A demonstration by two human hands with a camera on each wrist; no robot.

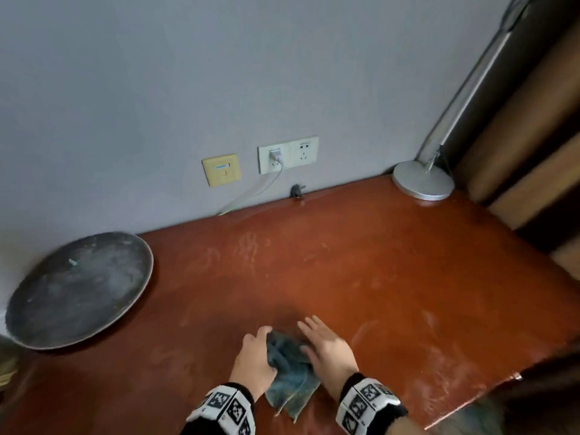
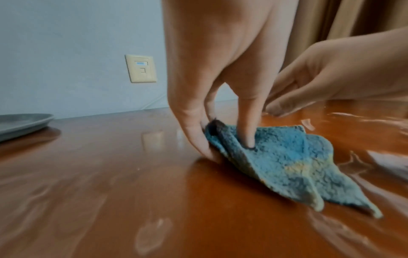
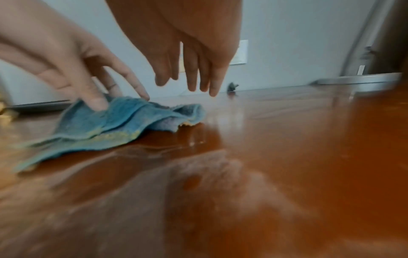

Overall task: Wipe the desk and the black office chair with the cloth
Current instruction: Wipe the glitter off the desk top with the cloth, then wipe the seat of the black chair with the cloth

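A crumpled blue terry cloth with yellowish patches (image 1: 290, 375) is seen lying on the glossy reddish-brown wooden worktop (image 1: 392, 277), near its front edge and between the two hands. It is pinched at its left side by the left hand (image 1: 255, 356), thumb and fingers curled onto a raised fold, as the left wrist view shows. The right hand (image 1: 328, 348) is held just beside the cloth with fingers straight and spread; nothing is gripped by it, and whether its thumb touches the cloth cannot be told.

Pale smears and streaks are visible across much of the worktop, so wiping is judged to be partly done at best. The black office chair is not in view, and that part of the task is taken to remain.

Further out, a dusty round dark grey tray (image 1: 78, 290) rests at the left edge against the grey wall (image 1: 188, 73), and the round silver base of a desk lamp (image 1: 423, 181) stands in the far right corner. A white socket plate with a plug (image 1: 288, 154) is set in the wall.
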